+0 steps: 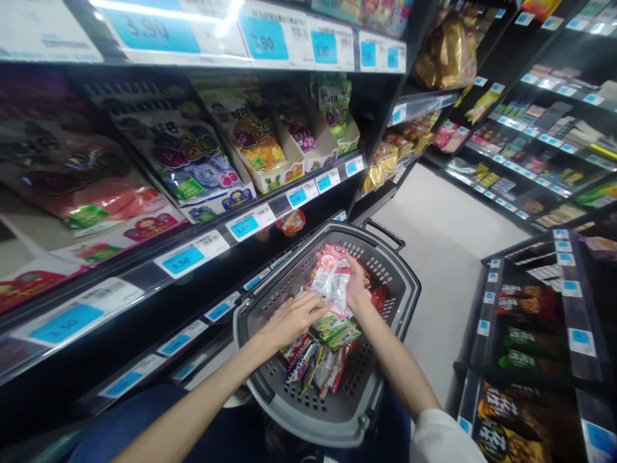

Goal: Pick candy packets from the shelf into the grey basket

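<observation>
A grey plastic shopping basket [390,302] rests in front of me, holding several colourful snack packets [318,360]. My right hand [355,283] grips a pink and clear candy packet [331,278] above the pile. My left hand [294,316] reaches into the basket with fingers curled, touching the lower edge of the same packet and the green packets beneath it. Both forearms stretch down from the bottom of the view.
Dark shelves of candy bags with blue price tags [183,260] stand close on my left. A pale floor aisle [448,238] runs ahead to the right. Another shelf unit of snack packs [525,334] stands at my right, with more shelving [540,148] beyond.
</observation>
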Available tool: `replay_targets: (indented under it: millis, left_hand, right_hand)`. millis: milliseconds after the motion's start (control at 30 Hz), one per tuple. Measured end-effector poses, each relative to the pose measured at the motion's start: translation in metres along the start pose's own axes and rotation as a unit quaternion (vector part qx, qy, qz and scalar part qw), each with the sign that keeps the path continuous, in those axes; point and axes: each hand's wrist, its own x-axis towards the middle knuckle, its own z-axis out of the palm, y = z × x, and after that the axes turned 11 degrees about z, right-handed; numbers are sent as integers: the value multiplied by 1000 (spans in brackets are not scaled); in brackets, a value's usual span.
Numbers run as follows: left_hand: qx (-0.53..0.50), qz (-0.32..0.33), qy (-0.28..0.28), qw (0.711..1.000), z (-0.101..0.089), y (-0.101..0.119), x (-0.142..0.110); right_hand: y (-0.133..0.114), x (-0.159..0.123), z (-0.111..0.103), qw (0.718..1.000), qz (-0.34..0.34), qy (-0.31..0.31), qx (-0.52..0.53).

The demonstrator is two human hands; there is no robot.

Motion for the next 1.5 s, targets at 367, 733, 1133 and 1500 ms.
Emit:
replay_targets:
  millis: [367,733,1133,1500]
  left_hand:
    - [-237,-301,238,893,4,3,11]
    - [-529,-504,394,558,14,-8,17]
    - [-562,-569,340,494,15,-5,17]
    - [-547,-577,336,505,20,-3,19]
  right_hand:
    - [-14,-16,-4,995,-22,-31,-91]
    - [-6,8,-8,979,-109,143,-98]
    - [-5,13,-11,961,-123,231,-91]
    - [-10,9,-12,956,-130,251,-82]
